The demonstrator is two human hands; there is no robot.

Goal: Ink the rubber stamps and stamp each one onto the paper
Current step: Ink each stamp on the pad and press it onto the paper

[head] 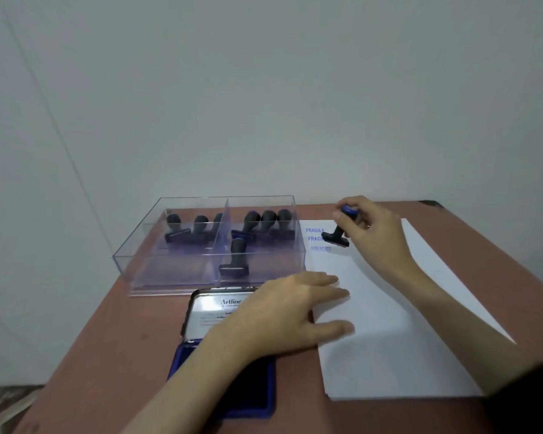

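My right hand grips a black rubber stamp by its blue-topped handle, holding it tilted just above the top left of the white paper. Three blue prints sit there: two reading FRAGILE and one reading AMENDED. My left hand lies flat with straight fingers on the paper's left edge, partly over the open blue ink pad. The pad's metal lid stands open behind it. Several black stamps stand in a clear two-compartment box.
The brown table ends at a pale wall behind and drops off at the left and far right. The clear box sits at the back left, close to the paper's top left corner.
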